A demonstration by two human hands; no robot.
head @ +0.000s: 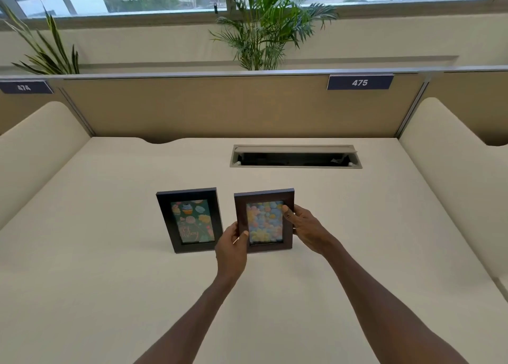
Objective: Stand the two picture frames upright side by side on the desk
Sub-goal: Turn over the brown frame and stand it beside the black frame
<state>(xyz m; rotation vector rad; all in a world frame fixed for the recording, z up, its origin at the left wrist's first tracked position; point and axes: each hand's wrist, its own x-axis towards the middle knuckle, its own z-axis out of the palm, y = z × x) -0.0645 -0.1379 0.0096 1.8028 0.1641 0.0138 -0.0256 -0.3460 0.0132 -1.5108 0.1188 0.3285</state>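
Observation:
A black picture frame with a green cupcake picture stands upright on the cream desk, left of centre. Close on its right is a brown picture frame with a pastel flower picture, also upright and facing me. My left hand grips the brown frame's lower left edge, thumb on the front. My right hand holds its right edge, thumb across the glass. A narrow gap separates the two frames. Whether the brown frame's bottom rests on the desk I cannot tell.
An open cable tray is sunk into the desk behind the frames. A tan partition with label 475 closes the back. Cream side dividers rise left and right. Plants stand beyond.

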